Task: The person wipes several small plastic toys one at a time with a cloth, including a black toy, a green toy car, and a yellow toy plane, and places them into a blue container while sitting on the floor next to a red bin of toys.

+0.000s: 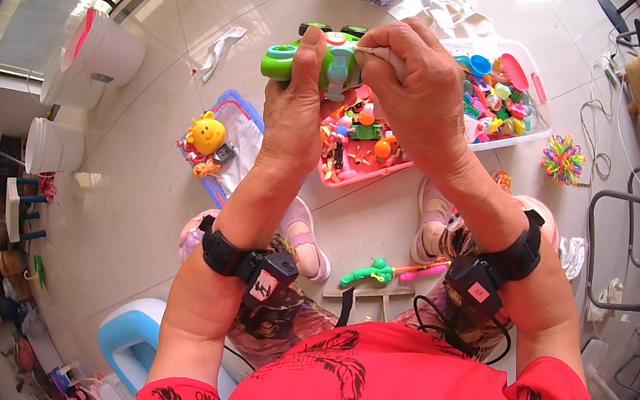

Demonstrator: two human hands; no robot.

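My left hand (299, 102) grips a green toy car (278, 68) with black wheels and light-blue parts, its thumb lying across the side. Bunched in my right hand (417, 83) is a piece of white cloth (389, 59), pressed against the car's right end. Both hands are raised above a pink tray (332, 180) of small toy pieces. Behind my right hand stands a clear plastic bin (542, 125) heaped with colourful toys, partly hidden by the hand.
To the left, a blue-rimmed tray (214, 193) holds a yellow smiling toy (206, 133). A green toy (368, 272) lies between my feet. White buckets (108, 50) line the left wall. At right are a multicoloured expanding ball (563, 160), a loose cable (591, 111) and metal chair frames (628, 197).
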